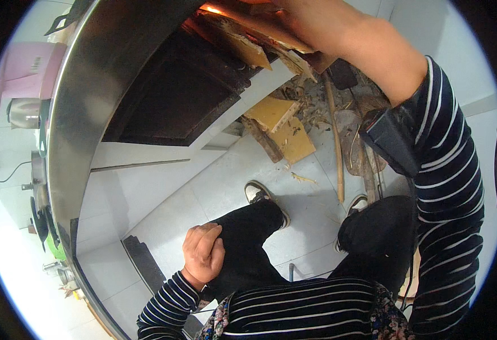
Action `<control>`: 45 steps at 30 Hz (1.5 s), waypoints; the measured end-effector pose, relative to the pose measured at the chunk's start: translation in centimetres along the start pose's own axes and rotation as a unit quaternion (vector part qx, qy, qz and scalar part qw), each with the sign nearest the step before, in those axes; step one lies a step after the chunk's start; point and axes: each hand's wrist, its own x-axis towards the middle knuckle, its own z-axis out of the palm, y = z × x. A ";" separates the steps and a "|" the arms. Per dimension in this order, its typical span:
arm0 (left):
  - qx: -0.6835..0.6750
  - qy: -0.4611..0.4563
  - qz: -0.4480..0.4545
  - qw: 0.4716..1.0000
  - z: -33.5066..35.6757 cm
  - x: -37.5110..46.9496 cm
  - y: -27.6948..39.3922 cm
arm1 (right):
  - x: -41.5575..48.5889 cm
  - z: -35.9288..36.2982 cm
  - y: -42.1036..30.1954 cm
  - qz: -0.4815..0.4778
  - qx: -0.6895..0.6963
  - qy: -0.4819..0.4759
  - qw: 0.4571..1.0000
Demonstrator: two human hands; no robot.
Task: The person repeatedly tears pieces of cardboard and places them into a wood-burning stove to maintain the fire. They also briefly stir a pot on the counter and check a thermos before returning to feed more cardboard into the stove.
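Observation:
My left hand [203,252] rests loosely curled over my left knee, with nothing visible in it. My right forearm reaches up past the top edge of the picture, and the right hand itself is out of view or cut off there. Beside that forearm, pieces of yellowish board [248,50] stick out of the stove's fire opening, where flame [211,9] and embers glow. A dark opening [172,93] lies to the left of these boards. A black box-like device [390,140] is at my right sleeve.
Yellow board scraps [293,138] and a short log [265,140] lie on the tiled floor below the opening. A long stick [335,140] lies among wood debris. The steel counter edge [72,127] curves along the left, with a pink container [31,70] and a metal kettle [24,112].

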 end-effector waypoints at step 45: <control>-0.005 0.004 -0.030 1.000 -0.1 0.4 -0.2 | 7.7 4.4 2.9 -0.259 -0.102 0.276 0.920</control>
